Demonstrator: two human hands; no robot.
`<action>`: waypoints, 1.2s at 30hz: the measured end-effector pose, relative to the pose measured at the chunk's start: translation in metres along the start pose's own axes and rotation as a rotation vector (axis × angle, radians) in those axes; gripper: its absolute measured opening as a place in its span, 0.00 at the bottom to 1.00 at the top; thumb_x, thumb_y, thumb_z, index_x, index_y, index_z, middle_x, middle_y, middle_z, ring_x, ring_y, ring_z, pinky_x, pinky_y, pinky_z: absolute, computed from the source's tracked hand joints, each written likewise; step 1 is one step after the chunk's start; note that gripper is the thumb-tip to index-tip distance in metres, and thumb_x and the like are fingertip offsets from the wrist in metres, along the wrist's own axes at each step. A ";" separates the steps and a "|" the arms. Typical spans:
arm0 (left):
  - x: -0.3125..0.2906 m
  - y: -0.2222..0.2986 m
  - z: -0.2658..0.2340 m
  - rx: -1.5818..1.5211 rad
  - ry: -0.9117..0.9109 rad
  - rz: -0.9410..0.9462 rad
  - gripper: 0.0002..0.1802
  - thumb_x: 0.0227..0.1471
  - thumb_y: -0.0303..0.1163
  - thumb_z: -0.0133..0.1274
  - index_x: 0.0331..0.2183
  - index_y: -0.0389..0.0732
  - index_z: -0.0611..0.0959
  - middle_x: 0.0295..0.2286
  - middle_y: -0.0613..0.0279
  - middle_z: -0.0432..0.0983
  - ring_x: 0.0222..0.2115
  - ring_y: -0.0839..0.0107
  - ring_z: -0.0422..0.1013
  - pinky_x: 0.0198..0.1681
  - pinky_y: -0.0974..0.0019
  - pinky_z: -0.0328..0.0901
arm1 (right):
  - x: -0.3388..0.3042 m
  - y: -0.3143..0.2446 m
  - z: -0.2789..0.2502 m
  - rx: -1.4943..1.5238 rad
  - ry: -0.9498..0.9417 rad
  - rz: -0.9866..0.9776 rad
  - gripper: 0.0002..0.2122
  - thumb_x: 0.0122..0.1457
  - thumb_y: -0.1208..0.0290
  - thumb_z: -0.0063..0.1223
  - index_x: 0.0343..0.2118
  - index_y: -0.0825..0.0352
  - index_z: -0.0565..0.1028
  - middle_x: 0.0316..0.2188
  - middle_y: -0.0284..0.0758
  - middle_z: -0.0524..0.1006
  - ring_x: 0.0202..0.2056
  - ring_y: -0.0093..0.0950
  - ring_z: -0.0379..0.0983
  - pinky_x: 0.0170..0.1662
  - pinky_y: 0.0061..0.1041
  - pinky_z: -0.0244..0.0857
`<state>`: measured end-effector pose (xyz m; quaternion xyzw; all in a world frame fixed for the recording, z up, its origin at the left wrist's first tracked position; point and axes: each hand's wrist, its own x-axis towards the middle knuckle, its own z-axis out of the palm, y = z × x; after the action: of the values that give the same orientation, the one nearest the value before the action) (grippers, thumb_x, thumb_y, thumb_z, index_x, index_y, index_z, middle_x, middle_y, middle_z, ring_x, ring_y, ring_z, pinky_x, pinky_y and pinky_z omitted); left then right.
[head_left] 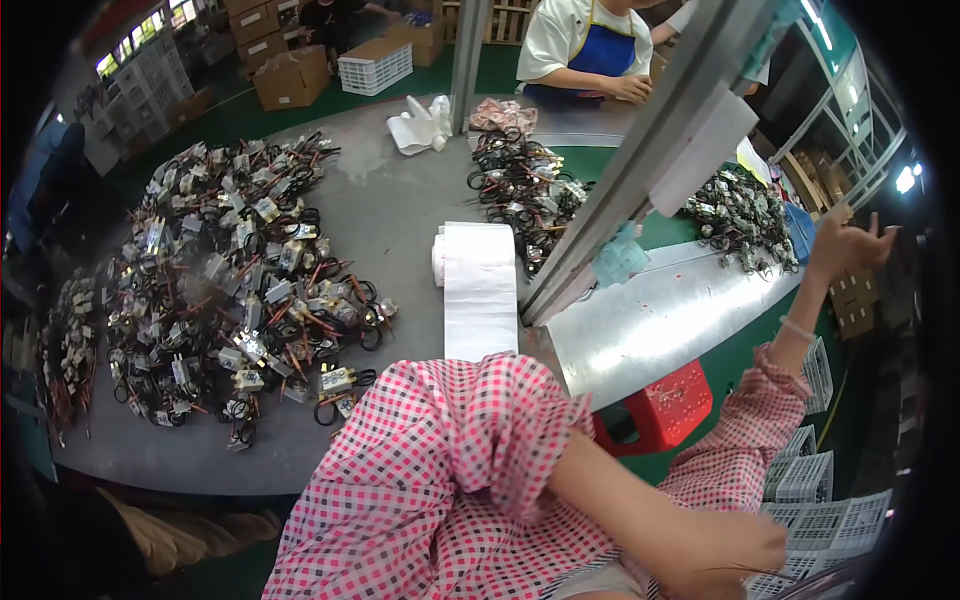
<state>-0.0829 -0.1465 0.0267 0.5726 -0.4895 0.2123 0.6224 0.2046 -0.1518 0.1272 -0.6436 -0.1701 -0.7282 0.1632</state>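
- Left hand (715, 555), blurred, arm across the body: near pale-grey slatted plastic crates (835, 530); cannot tell whether it grips anything.
- Right hand (848, 250), raised, fingers loosely spread: near a heap of small metallic black-cabled parts (740, 222) on a shiny metal bench (640, 325).
- White paper roll (480, 290), partly unrolled: on the grey table (370, 200).

Your sleeves (390, 470) are soft, wrinkled, matt cloth. The grey tabletop (380, 200) before you looks smooth and dull; the metal sheet (640, 320) to your right gleams. You have a white roll (480, 280) that looks like matt paper, a red stool (688, 402) of glossy plastic, latticed plastic baskets (840, 525) and wired parts (230, 280) with shiny casings.
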 end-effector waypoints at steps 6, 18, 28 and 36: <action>-0.007 0.016 -0.026 0.040 -0.167 0.053 0.15 0.42 0.36 0.52 0.29 0.34 0.74 0.28 0.45 0.71 0.31 0.53 0.68 0.34 0.59 0.63 | 0.050 -0.009 0.009 0.187 -0.305 0.296 0.40 0.51 0.71 0.43 0.50 0.89 0.26 0.52 0.70 0.23 0.57 0.59 0.20 0.59 0.46 0.22; -0.159 0.147 -0.374 1.760 -0.227 -1.282 0.11 0.38 0.21 0.46 0.30 0.38 0.76 0.30 0.51 0.70 0.34 0.53 0.67 0.38 0.58 0.64 | -0.055 -0.029 -0.074 0.760 -0.030 0.350 0.32 0.49 0.89 0.47 0.53 0.70 0.43 0.47 0.47 0.56 0.42 0.41 0.70 0.40 0.28 0.68; -0.251 0.197 -0.436 1.855 -0.587 -1.578 0.20 0.31 0.24 0.56 0.34 0.44 0.76 0.39 0.61 0.66 0.49 0.60 0.56 0.47 0.48 0.55 | -0.144 -0.057 -0.106 0.958 -0.344 0.786 0.32 0.51 0.84 0.46 0.56 0.66 0.43 0.50 0.41 0.55 0.44 0.38 0.68 0.44 0.24 0.62; -0.238 0.223 -0.431 1.625 0.099 -1.370 0.21 0.36 0.30 0.61 0.35 0.34 0.75 0.27 0.58 0.68 0.27 0.67 0.64 0.32 0.67 0.61 | -0.165 -0.053 -0.103 0.938 -0.400 0.943 0.32 0.50 0.87 0.44 0.56 0.62 0.45 0.49 0.39 0.55 0.44 0.38 0.67 0.46 0.28 0.59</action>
<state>-0.2115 0.3772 -0.0051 0.9605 0.2519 0.1029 0.0591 0.1090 -0.1487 -0.0502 -0.6322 -0.1959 -0.2963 0.6886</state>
